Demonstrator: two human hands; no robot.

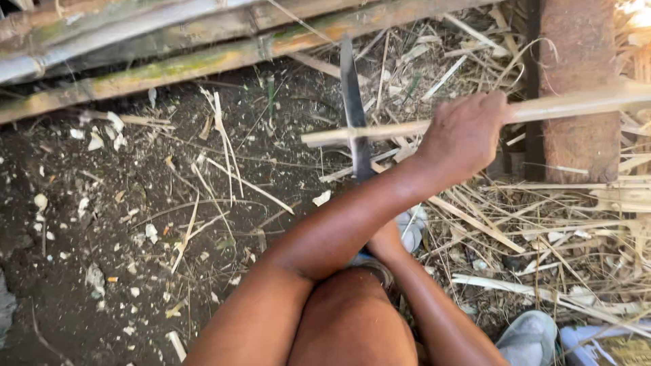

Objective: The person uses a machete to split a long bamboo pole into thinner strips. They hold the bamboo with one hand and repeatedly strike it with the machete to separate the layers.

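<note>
Bamboo poles point(135, 71) lie stacked across the upper left of the frame, above dark earth floor point(81, 271) flecked with pale chips and thin slivers point(227, 146). At centre a long dark knife point(352, 102) stands blade up, its edge meeting a pale bamboo stick point(366, 132) that runs crosswise toward the right edge. The person's arms are crossed: the left hand point(464, 135) reaches over to centre right and is closed tight around the stick, while the right hand point(384, 238) sits tucked under the left forearm at the base of the knife, so whether it is clenched on the handle cannot be told, though the upright blade suggests it.

To the right stands a rough reddish post point(580, 88), and below it a thick litter of split strips point(542, 230) covers the floor, with a pale sandal point(529, 339) at the lower right.

Judging by that heap, a good deal of paring is done; the stick in hand looks only partly worked, its left end trimmed and the blade on it.
</note>
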